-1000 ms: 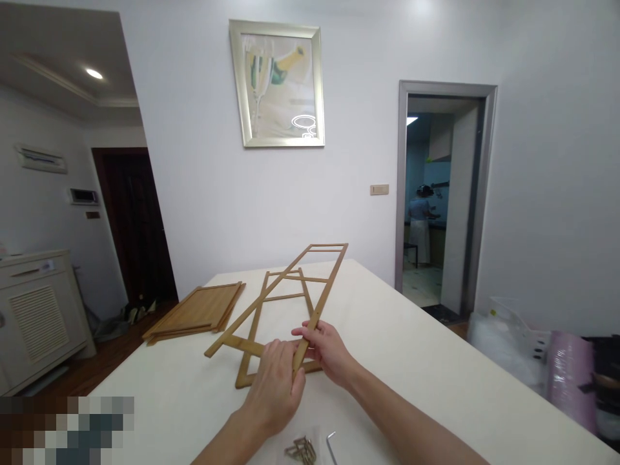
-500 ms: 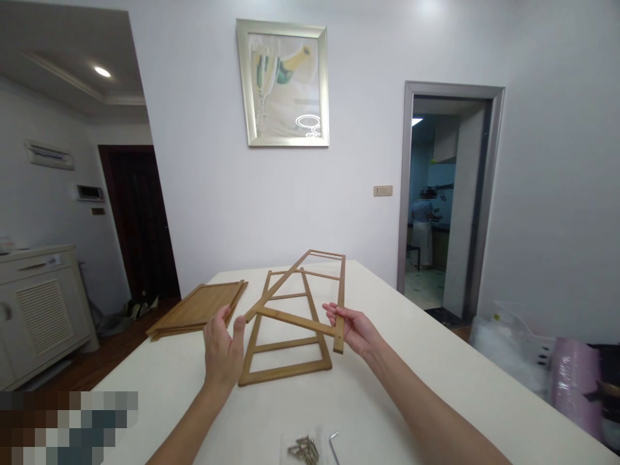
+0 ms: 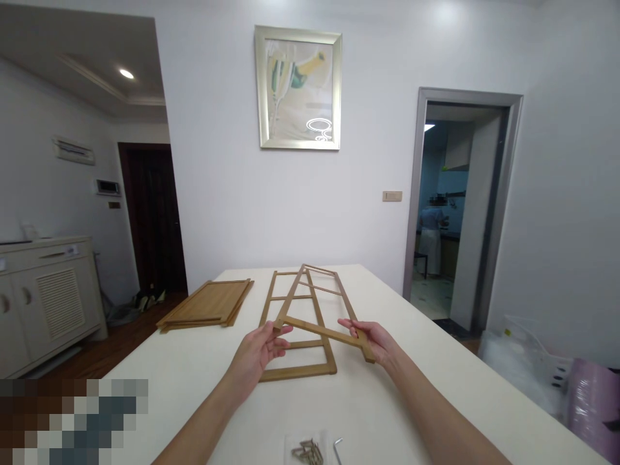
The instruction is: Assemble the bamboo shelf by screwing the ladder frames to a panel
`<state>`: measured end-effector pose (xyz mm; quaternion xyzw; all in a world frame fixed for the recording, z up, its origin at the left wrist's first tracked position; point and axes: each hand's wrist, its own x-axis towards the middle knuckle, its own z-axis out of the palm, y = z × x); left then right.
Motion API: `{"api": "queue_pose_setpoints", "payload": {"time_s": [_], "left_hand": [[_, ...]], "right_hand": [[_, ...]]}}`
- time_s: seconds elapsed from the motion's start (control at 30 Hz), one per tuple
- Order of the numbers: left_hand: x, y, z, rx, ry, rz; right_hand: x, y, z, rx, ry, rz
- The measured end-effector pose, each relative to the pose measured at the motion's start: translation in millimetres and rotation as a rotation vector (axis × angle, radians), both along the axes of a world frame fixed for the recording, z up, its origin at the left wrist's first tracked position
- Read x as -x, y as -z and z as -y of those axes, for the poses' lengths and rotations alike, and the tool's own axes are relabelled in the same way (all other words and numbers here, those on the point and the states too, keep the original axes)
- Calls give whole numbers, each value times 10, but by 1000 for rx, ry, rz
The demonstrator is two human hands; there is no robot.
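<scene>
Both hands hold a wooden ladder-like frame [image 3: 322, 333] tilted above the table. My left hand [image 3: 259, 349] is closed around the near end of its left rail. On the right rail, close to its near end, my right hand [image 3: 375, 339] has a grip, with some fingers under the wood. A second wooden frame [image 3: 300, 372] of similar shape lies flat on the table below, partly covered by the held one and my left hand. Near the front edge are a clear bag of screws [image 3: 307, 451] and an L-shaped hex key [image 3: 338, 449].
Stacked wooden panels [image 3: 208, 303] lie on the left of the white table [image 3: 387, 400]. Clear plastic wrapping [image 3: 516, 355] and a pink wrapped roll [image 3: 591, 400] are beyond its right edge. Another person [image 3: 430, 226] stands past the doorway.
My left hand, open beside the frame before, has closed on its left rail. The held frame has swung to the right and its far end is lower. The camera view has shifted slightly.
</scene>
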<state>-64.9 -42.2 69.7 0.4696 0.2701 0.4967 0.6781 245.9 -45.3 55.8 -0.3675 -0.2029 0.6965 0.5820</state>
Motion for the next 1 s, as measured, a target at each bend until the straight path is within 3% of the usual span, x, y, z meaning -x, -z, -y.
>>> {"api": "queue_pose_setpoints", "payload": {"time_s": [0.23,0.4,0.53,0.73,1.0], "left_hand": [[-309,-264,139,-129,6,-83],[-714,-542,259,-237,-39,-223],[-1060,-681,325,-256,-99,-249],[-1342,-666,362,-279,-73,-234],[-1369,-601,332,-316,-17,-210]], "right_hand": [[82,207,-112,133,16,310],[156,331,-167,146,116,544],[214,363,-145,135,149,666],[230,418,-126,88,149,753],[189,494,-152,70,147,752]]}}
